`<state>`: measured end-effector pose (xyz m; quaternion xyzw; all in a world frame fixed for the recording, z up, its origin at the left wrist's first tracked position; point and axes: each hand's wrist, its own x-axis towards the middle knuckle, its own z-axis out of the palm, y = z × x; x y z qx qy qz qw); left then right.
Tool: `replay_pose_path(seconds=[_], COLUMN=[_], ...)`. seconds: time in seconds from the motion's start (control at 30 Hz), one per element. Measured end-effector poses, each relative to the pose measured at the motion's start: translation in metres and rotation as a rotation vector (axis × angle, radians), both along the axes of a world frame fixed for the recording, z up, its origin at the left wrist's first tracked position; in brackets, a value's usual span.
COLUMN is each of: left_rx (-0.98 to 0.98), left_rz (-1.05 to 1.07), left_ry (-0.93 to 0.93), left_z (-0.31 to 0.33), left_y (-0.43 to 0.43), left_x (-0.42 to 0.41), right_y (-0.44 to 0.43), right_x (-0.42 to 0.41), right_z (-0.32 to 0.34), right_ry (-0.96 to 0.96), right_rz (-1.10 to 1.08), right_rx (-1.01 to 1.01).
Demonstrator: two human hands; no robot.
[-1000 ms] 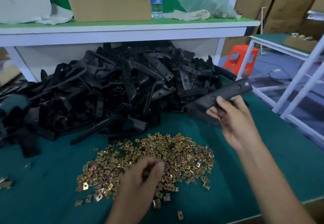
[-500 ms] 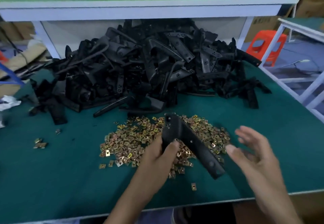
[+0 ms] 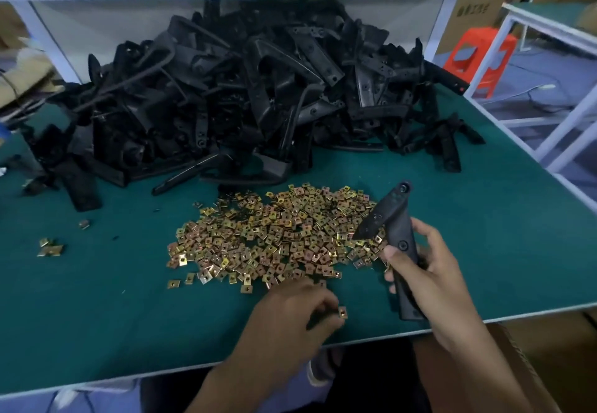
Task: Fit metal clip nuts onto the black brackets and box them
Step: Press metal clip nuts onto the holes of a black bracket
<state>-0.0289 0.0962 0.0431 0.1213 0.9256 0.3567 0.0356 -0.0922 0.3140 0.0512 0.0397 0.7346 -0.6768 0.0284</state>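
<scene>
Black bracket point(image 3: 395, 219) in the right hand point(image 3: 433, 286), fingers wrapped round its lower half and hiding part of it. It sits over the right edge of the clip nut heap point(image 3: 274, 235), long axis running near to far, tip aimed at the bracket pile point(image 3: 242, 89). Left hand point(image 3: 287, 319) pinches one clip nut point(image 3: 342, 312) just above the green table point(image 3: 97, 315). Print on the far cardboard box point(image 3: 475, 9) is too blurred to read.

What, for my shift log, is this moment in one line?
left hand: pinches one clip nut | right hand: grips black bracket | nut pile: on green table | fitting: not yet done
</scene>
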Motion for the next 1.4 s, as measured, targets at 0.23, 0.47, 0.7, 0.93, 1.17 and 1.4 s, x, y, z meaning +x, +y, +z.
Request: replay_pose_path(seconds=[0.23,0.47,0.7,0.93,1.17,1.4], left_rx=[-0.147,0.055,0.642,0.801,0.767,0.827], left_rz=[-0.023,0.155,0.443,0.519,0.473,0.455], left_ry=[0.232,0.146,-0.136,-0.194,-0.134,-0.112], left_z=[-0.012,-0.002,0.022,0.026,0.029,0.031], left_y=[0.015,0.012,-0.022,-0.046,-0.054,-0.056], left_x=[-0.009,-0.026,-0.054,-0.064,-0.063,-0.061], right_y=[-0.006,-0.017,-0.042,-0.069,-0.078,-0.077], right_x=[0.003,-0.001,-0.006,-0.010,-0.018,-0.019], right_z=[-0.015,-0.023,-0.024,-0.024,-0.027,-0.031], right_ry=[-0.026,-0.029,-0.019,0.034,0.056,0.053], right_rz=[0.014,0.040,0.125,0.185,0.247,0.274], right_rx=[-0.056,-0.111,-0.163,-0.152,-0.089,-0.079])
